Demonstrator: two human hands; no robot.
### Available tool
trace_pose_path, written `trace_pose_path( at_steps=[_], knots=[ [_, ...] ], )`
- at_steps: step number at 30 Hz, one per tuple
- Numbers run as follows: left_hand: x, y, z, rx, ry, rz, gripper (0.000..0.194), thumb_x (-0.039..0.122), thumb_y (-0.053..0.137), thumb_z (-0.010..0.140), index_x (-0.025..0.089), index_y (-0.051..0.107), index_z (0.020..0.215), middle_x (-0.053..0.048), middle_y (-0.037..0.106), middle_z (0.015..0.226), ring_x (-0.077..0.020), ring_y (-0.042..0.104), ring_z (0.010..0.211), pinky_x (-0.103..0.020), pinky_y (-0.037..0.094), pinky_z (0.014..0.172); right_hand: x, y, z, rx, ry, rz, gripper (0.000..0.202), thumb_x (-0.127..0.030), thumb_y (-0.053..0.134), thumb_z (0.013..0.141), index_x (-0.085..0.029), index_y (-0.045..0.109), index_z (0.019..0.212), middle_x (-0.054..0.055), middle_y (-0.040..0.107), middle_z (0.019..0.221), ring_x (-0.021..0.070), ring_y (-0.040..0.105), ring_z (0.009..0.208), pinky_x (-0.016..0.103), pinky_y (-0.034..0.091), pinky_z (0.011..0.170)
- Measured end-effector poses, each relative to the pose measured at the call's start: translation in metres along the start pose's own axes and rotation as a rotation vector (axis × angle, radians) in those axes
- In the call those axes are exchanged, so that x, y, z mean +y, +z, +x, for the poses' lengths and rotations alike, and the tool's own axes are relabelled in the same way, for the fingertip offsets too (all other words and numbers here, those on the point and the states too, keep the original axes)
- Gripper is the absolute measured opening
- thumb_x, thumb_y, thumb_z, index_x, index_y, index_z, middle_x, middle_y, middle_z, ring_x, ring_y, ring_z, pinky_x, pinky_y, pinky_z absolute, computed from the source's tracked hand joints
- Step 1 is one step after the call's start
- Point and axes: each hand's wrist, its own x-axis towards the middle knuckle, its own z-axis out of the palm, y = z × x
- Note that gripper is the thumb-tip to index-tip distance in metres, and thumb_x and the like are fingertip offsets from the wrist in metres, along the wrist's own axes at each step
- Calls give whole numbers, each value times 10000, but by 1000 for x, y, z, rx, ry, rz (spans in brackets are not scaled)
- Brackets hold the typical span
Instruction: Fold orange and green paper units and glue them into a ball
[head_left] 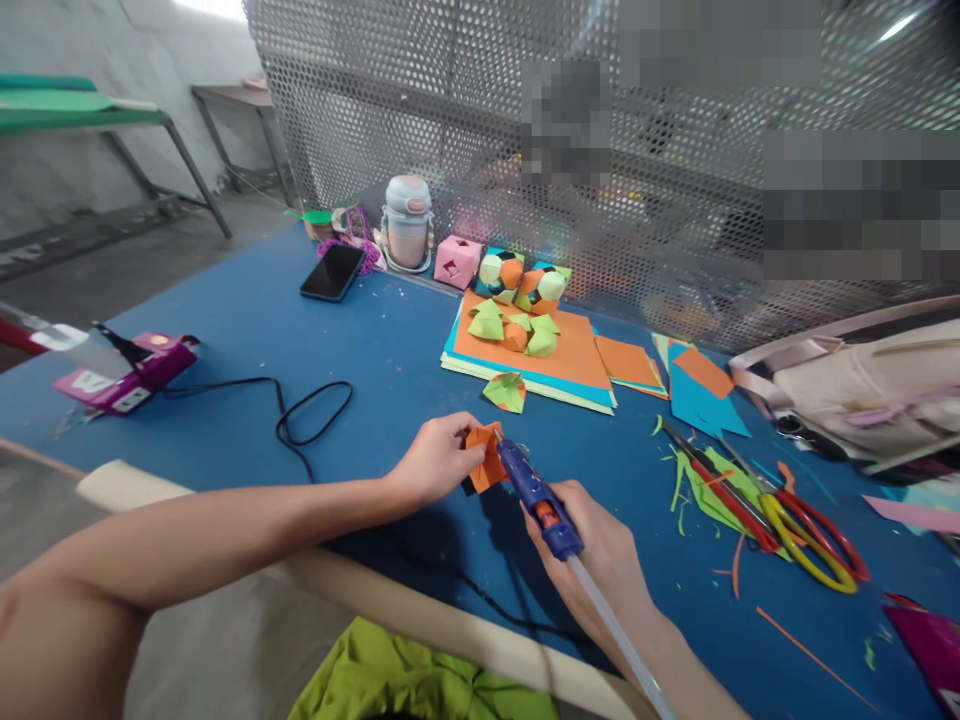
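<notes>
Orange folded paper piece [491, 472] is held up over the near part of the blue table [247, 330], pinched between thumb and fingers of the left hand [435, 462]. Blue glue gun [531, 488] is gripped in the closed right hand [596, 545]; nozzle is aimed at the piece's upper edge. Whether contact is made there cannot be told. Clear glue stick [619, 625] is seen protruding from the gun's rear.

Just beyond the hands, a green-and-orange folded piece [506, 392] is set down on the table. Behind it, green folded pieces [487, 322] are placed on a stack of coloured sheets [581, 350], with two multicoloured paper balls [546, 290] at its far edge. Pink paper box [456, 262] is placed between these and the flask [409, 225].

To the right, scissors with red and yellow handles [806, 555] are laid among paper scraps. Purple power strip [146, 375] is positioned at far left, with a black cord [319, 388] looped nearby.
</notes>
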Motion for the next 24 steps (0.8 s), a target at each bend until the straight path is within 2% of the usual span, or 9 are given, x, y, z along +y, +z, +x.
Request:
trace_pose_path(
  at_steps=[4,10,18,24],
  knots=[
    [1,-1,0,12,9,-15,82,215,563,681,148,601,712,25,565,597,-104,490,550,-196,369,496,1,-3,-1,-6,32,-58,69,-183,447,852,-191,514,865,1,569,670,144,549,541,237,385,540],
    [3,0,-2,9,18,7,68,206,568,677,149,601,695,31,553,583,-100,480,537,-196,366,489,-1,-2,-1,-2,-28,-24,63,-184,449,850,-189,511,861,21,593,708,151,557,566,245,378,549],
    [3,-1,-2,17,36,7,90,215,555,691,147,605,722,24,564,598,-105,491,552,-199,381,507,-4,-6,-1,1,28,-101,81,-194,439,857,-192,519,850,1,580,663,148,561,545,242,371,539],
    [6,-1,-3,5,33,14,79,214,539,698,147,583,698,30,536,587,-95,460,533,-194,356,489,-4,-6,1,-2,-47,-60,66,-183,448,845,-188,511,865,23,591,701,159,568,580,253,370,547]
  ],
)
